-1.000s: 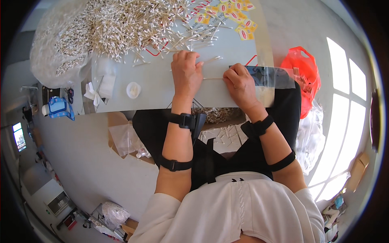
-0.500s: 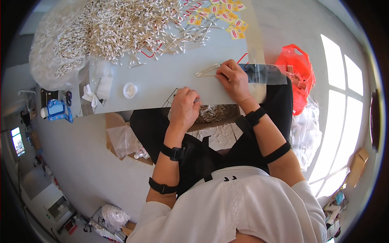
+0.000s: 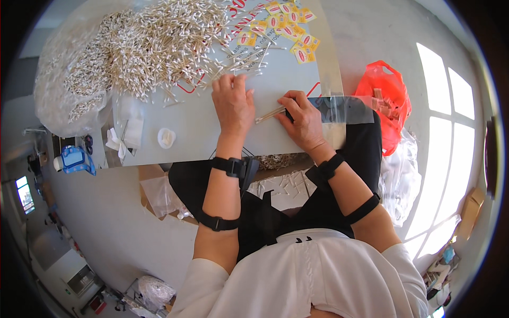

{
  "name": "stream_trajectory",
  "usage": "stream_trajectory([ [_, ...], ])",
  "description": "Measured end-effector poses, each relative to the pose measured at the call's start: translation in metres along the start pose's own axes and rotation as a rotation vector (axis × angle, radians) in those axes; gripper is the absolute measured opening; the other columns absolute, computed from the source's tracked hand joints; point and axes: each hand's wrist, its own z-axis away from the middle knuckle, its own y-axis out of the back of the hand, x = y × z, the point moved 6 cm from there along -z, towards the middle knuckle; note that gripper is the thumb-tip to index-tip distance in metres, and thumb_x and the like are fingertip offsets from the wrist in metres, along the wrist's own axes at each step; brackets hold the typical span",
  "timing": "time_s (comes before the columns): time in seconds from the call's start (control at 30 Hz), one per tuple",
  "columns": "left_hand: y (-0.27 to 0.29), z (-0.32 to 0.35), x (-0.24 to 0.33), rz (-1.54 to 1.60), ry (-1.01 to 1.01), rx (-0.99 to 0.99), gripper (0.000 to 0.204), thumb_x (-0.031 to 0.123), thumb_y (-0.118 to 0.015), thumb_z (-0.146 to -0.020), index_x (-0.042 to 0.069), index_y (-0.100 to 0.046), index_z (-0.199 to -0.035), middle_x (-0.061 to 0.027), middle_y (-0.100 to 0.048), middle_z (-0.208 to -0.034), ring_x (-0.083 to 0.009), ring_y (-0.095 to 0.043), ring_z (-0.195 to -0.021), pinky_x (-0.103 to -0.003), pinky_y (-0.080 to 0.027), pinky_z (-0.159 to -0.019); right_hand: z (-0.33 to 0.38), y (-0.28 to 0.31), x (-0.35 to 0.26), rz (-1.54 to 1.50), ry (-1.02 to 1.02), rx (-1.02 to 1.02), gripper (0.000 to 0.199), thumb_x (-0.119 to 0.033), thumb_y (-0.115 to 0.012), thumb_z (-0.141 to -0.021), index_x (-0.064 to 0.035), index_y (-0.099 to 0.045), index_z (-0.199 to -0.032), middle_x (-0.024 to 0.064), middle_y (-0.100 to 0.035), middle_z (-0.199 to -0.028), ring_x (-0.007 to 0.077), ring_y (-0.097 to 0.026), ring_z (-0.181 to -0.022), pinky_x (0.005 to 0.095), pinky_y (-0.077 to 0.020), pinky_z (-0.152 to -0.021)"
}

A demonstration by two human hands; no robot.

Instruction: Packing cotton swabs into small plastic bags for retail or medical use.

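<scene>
Near the front edge of a big heap of cotton swabs (image 3: pixel 164 45), my left hand (image 3: pixel 233 106) reaches out with its palm down. Its thumb stands apart from the fingers, and nothing shows in it. My right hand (image 3: pixel 303 123) is closed in a pinch around a few cotton swabs (image 3: pixel 269 115), whose tips point left over the table. Beside that hand, a clear plastic strip (image 3: pixel 347 109) lies across the table's right edge.
Small yellow packets (image 3: pixel 289 26) are scattered at the far right of the table (image 3: pixel 196 122). A round white lid (image 3: pixel 166 138) sits left of my arm. A red bag (image 3: pixel 384 100) stands beyond the right edge. Below the front edge is a box of swabs (image 3: pixel 275 161).
My left hand has moved away from the table's front edge, up to the swab heap. My right hand still pinches its swabs, which now lie closer together.
</scene>
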Motion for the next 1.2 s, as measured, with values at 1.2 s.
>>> stream_trajectory([
  [1.2, -0.030, -0.086, 0.013, -0.002, -0.272, -0.268, 0.029, 0.000, -0.072, -0.065, 0.014, -0.067, -0.090, -0.0038, -0.056, -0.096, -0.0254, -0.050, -0.101, -0.039, -0.041, -0.088, -0.003, 0.003, -0.001, -0.036, -0.030, -0.001, 0.033, -0.013, -0.071, -0.073, -0.0080, -0.058, -0.103, 0.0069, -0.056, -0.104, 0.0274, -0.062, -0.084, 0.0360, -0.0514, -0.068],
])
